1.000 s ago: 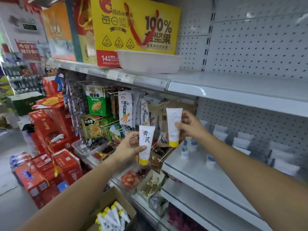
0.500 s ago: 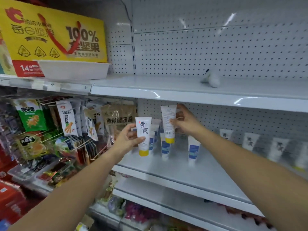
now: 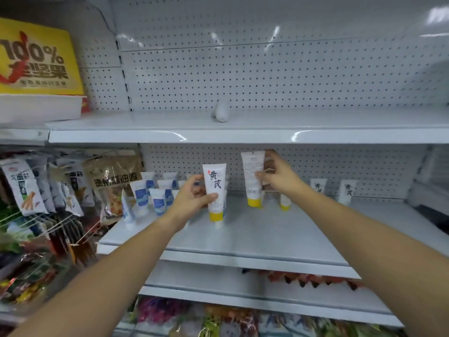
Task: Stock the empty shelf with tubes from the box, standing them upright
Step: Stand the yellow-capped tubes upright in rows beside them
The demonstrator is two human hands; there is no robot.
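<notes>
I'm looking at a shop aisle, white metal gondola shelves point(image 3: 243, 136) backed by perforated pegboard panels point(image 3: 243, 76), printed snack packets point(image 3: 26, 188) hanging on wire hooks at the left, a yellow cardboard nut gift box point(image 3: 36, 59) up top, small white blue-labelled tubes point(image 3: 141, 193) standing in rows.

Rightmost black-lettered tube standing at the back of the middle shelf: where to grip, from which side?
Probably the mid-body of the rightmost tube, pinched across its two side edges, coming from the front. It stands upright, flat face forward, close to the pegboard, so its back looks hard to reach, and the upper shelf overhangs it. The neighbouring tube stands apart, leaving side room.
</notes>
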